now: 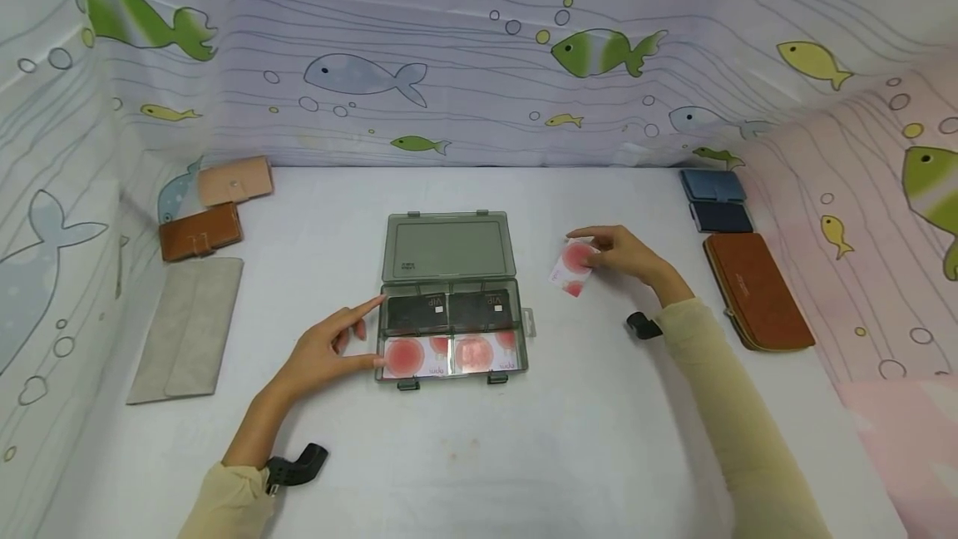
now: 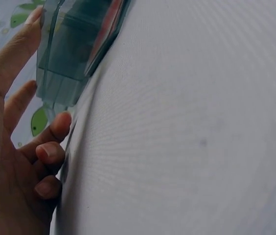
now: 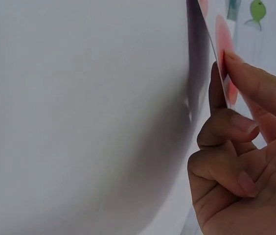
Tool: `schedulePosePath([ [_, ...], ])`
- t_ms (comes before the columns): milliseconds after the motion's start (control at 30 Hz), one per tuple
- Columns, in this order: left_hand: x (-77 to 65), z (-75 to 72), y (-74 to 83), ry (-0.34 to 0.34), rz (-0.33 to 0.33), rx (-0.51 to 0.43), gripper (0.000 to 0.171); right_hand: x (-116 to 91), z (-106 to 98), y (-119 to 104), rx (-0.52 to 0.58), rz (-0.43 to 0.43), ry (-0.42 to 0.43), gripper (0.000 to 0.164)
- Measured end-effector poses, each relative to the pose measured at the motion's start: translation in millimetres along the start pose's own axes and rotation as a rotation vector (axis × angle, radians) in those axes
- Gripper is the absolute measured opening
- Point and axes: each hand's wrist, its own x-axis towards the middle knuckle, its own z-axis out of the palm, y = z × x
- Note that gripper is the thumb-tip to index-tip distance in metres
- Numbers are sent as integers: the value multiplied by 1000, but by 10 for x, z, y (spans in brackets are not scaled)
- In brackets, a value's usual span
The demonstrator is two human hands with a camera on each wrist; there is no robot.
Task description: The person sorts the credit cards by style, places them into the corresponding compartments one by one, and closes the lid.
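A grey-green plastic case (image 1: 450, 249) lies with its lid folded back on the white table. Its lower half has compartments, with black VIP cards (image 1: 416, 314) in the back row and pink-and-white cards (image 1: 416, 356) in the front row. My left hand (image 1: 329, 348) touches the case's left side, thumb at the front corner and index finger at the back, both fairly straight; the other fingers bend loosely. To the right of the case, my right hand (image 1: 619, 253) pinches a pink-and-white card (image 1: 575, 263) between thumb and fingers, tilted above the table (image 3: 89, 107).
Along the left side are a tan wallet (image 1: 235, 180), a brown wallet (image 1: 200, 233) and a grey folding pouch (image 1: 187, 329). On the right lie a blue wallet (image 1: 713, 185), a dark wallet (image 1: 720, 217) and a brown zip wallet (image 1: 758, 291). A fish-print curtain (image 1: 479, 23) stands behind.
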Motion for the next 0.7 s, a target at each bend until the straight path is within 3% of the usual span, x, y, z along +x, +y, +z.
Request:
schedulePosePath([
  [200,-6,-4,-5,-1,-7,-12,86,-169,2,58,93,50,3,45],
  [400,-7,3,-19,-2,-13,-8,86,-289,70,79,185,41,20,43],
  [700,0,-1,-1,-5,-18,-9,86,-561,335,-200,358,37,131,46],
])
